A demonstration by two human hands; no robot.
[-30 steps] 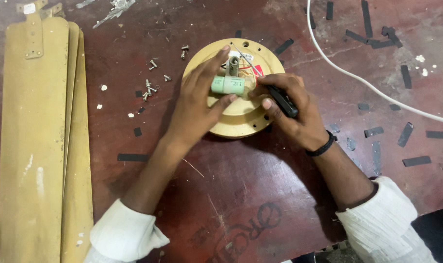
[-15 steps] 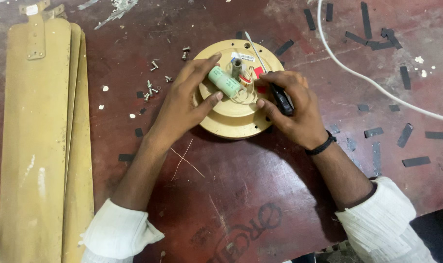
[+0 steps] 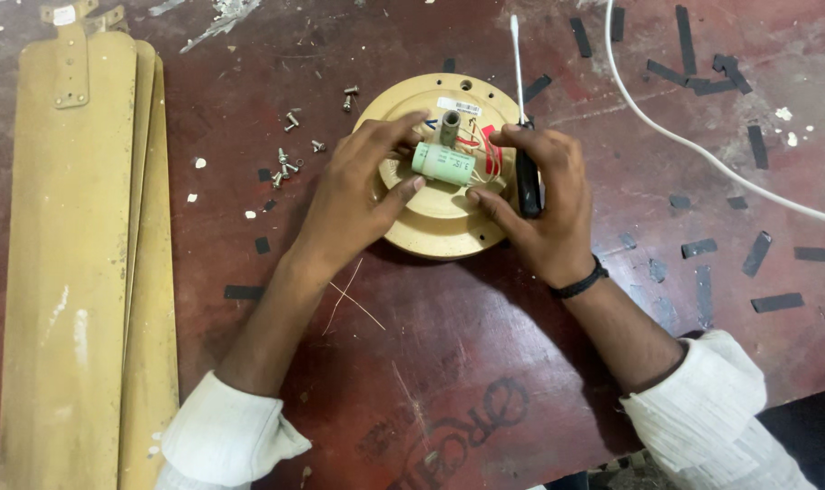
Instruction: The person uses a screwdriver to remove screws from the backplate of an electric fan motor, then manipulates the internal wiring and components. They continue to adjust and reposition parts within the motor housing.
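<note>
Landmark: round tan motor housing [image 3: 440, 222], lying flat on the dark red tabletop [image 3: 485, 363], with a grey shaft stub [image 3: 450, 127] upright at its centre.
Capacitor: pale green cylinder [image 3: 443, 163], lying on its side on top of the housing, just in front of the shaft stub; red wires [image 3: 491, 154] run beside its right end.
Left hand: left hand [image 3: 358, 186] rests on the left part of the housing; its fingers are spread narrowly, the index fingertip near the shaft stub and the thumb tip just below the left end of the capacitor. Whether they touch the capacitor cannot be told.
Right hand: right hand [image 3: 544, 204] lies over the right edge of the housing; its fingers are closed around the black handle of a screwdriver [image 3: 521, 118], whose thin shaft points away from the person past the far rim of the housing. The thumb reaches toward the right end of the capacitor.
Screws: small loose screws [image 3: 290, 150] scattered on the tabletop just left of the housing.
Fan blades: stacked tan blades [image 3: 68, 272], well apart to the left of the housing.
Cable: white cable [image 3: 694, 145] curving across the tabletop to the right of the housing.
Tape pieces: short black strips [image 3: 775, 302] strewn right of the housing.
</note>
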